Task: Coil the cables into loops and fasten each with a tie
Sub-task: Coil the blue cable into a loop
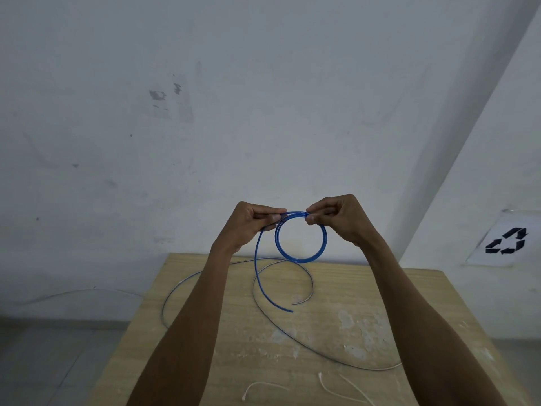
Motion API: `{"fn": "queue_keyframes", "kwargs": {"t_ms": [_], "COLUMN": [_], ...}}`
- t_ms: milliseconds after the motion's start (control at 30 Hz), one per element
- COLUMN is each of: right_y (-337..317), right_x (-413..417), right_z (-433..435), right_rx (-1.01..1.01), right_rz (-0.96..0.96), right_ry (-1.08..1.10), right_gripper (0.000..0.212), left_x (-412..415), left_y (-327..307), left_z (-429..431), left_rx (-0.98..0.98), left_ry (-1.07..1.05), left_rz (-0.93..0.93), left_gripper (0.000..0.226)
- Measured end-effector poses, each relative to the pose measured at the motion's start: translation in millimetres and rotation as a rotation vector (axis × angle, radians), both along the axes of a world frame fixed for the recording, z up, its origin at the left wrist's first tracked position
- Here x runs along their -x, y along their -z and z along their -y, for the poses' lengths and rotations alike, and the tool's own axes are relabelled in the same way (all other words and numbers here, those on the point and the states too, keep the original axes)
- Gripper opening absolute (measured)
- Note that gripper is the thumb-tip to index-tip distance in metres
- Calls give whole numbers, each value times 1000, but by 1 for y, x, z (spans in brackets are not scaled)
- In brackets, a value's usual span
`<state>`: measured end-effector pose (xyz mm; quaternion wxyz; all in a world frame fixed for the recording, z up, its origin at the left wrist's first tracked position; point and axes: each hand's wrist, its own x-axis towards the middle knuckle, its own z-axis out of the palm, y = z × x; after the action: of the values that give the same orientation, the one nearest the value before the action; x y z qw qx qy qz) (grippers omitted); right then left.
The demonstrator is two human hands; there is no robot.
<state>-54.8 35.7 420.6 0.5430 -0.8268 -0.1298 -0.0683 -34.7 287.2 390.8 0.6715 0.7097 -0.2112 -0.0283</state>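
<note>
While held up above wooden table (366, 288), blue cable (301, 260): coiled, tail dangling.
Left hand (251, 221): pinching coil top.
Right hand (336, 215): pinching coil top, close beside left.
Grey cable (312, 284): loose on table.
White ties (263, 383): near table's front edge.

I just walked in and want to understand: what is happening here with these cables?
A person holds the blue cable up above the wooden table, coiled into a loop. The left hand and the right hand both pinch the top of the loop, and a loose tail hangs down. No tie is on it yet. A grey cable lies uncoiled on the table, and white ties lie near its front edge.
</note>
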Motion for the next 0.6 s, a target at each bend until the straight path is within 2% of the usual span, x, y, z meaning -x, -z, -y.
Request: {"fn": "queue_keyframes", "kwargs": {"t_ms": [333, 500, 600], "right_y": [2, 6, 8], "right_x": [1, -1, 1], "right_z": [-4, -9, -11], "right_rx": [-29, -129, -235], "right_rz": [12, 41, -13], "right_ry": [13, 85, 58], "right_gripper": [16, 17, 19], "left_x": [0, 10, 12], "left_y": [5, 5, 7], "left_z": [-3, 4, 8], "left_rx": [35, 72, 125], "left_ry": [-42, -37, -92], "left_rz": [1, -50, -64], "left_gripper": [24, 28, 31]}}
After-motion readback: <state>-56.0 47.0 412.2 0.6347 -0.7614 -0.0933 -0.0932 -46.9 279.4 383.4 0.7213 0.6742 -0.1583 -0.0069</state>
